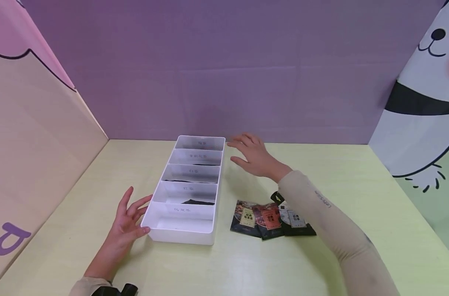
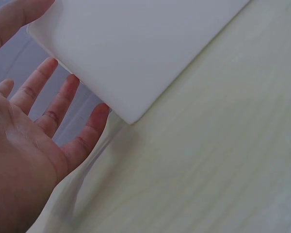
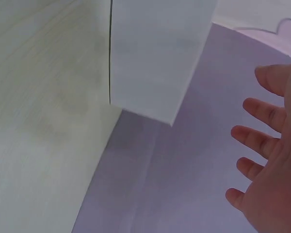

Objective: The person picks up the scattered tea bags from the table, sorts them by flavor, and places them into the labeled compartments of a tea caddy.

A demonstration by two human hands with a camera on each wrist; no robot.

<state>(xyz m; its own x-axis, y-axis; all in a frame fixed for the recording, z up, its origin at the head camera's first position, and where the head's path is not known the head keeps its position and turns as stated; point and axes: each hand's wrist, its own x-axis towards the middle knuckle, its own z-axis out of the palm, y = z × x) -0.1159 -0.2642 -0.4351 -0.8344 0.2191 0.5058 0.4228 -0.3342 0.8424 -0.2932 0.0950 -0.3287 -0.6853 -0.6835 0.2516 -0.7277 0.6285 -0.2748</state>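
Note:
A long white compartment box (image 1: 181,237) stands on the table, with handwritten labels on its dividers. Dark edges of something flat show inside several compartments; the frontmost shows bare white. At the box's front left corner, my left hand (image 1: 123,227) touches the side with spread fingers, and its fingertips (image 2: 70,83) meet the box edge in the left wrist view. My right hand (image 1: 257,158) hovers beside the far right corner, fingers spread, apart from the box wall (image 3: 153,63) and holding nothing.
Three dark packets lie overlapping right of the box: one with a yellow label (image 1: 246,220), one red (image 1: 270,221), one grey-white (image 1: 295,220), partly beneath my right forearm. A purple backdrop (image 1: 224,82) rises behind the table (image 1: 246,263); printed panels flank it.

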